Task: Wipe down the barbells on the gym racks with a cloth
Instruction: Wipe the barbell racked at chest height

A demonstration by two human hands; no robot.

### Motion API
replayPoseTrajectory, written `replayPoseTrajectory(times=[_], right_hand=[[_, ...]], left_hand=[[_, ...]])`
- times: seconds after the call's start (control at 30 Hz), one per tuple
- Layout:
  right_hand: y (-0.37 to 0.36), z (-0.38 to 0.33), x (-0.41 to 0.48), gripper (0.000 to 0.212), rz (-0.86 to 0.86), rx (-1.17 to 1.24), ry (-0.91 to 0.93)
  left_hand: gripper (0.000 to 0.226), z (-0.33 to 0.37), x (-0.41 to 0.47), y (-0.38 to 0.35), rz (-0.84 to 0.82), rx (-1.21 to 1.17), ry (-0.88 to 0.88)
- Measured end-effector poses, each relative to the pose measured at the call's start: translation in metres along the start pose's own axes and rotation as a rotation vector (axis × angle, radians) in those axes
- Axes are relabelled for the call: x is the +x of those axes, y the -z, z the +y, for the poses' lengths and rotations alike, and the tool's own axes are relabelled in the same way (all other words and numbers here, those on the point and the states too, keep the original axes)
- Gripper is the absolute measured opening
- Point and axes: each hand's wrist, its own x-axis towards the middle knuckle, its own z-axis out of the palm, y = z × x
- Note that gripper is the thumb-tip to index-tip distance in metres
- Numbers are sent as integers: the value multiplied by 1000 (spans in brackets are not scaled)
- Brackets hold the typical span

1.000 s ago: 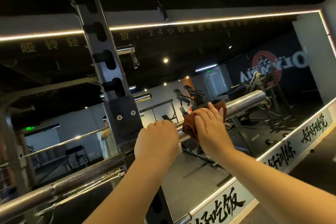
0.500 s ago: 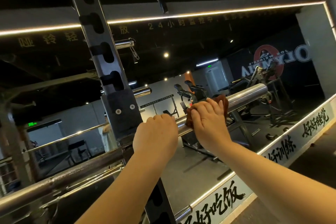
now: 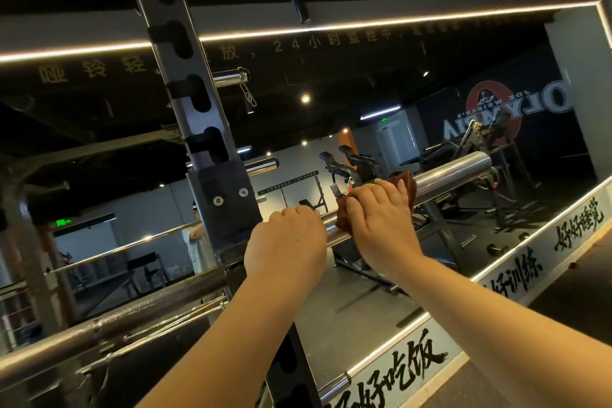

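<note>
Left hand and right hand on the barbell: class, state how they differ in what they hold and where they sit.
The left hand grips the bare barbell; the right hand holds a brown cloth against it. The left hand sits beside the rack upright; the right hand is farther toward the free end. Both curl over the bar from above.

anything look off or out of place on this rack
Nothing stands out. The barbell rests on the rack, the left hand grips it, and the right hand holds the cloth round its sleeve. The backwards wall lettering is only a reflection.
</note>
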Motion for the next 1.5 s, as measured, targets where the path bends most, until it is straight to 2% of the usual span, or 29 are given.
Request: replayPoseTrajectory(times=[0.1,0.23,0.43,0.5,0.67,0.77,0.87,0.97,1.1,1.23,1.37,1.5], right_hand=[[-2,-3,-10,49,-7,-3,83],[13,23,2,48,-111,-91,217],[0,5,-3,48,5,-26,49],[-4,1,-10,47,11,-6,77],[13,32,6,44,-104,-82,230],[16,33,17,54,-81,-137,140],[7,10,9,47,-32,-80,4],[-1,-6,-11,49,-46,-21,100],[12,15,-4,50,-161,-43,258],[18,38,11,55,-115,-112,158],[2,15,5,49,11,-43,-11],[-3,8,-5,47,9,-8,122]], left_hand=[[23,1,1,0,1,-8,3],[24,1,1,0,6,-11,-6],[25,0,1,1,-21,11,-4],[23,0,2,1,-11,-2,3],[27,-1,2,-1,-20,-12,-10],[29,-1,0,2,-26,-7,-4],[27,1,0,3,-10,-16,14],[25,1,1,1,10,-18,20],[27,0,0,1,7,-22,6],[32,-1,-1,3,-21,-11,-9],[27,0,-1,4,-28,5,7],[25,1,0,3,-18,-9,8]])
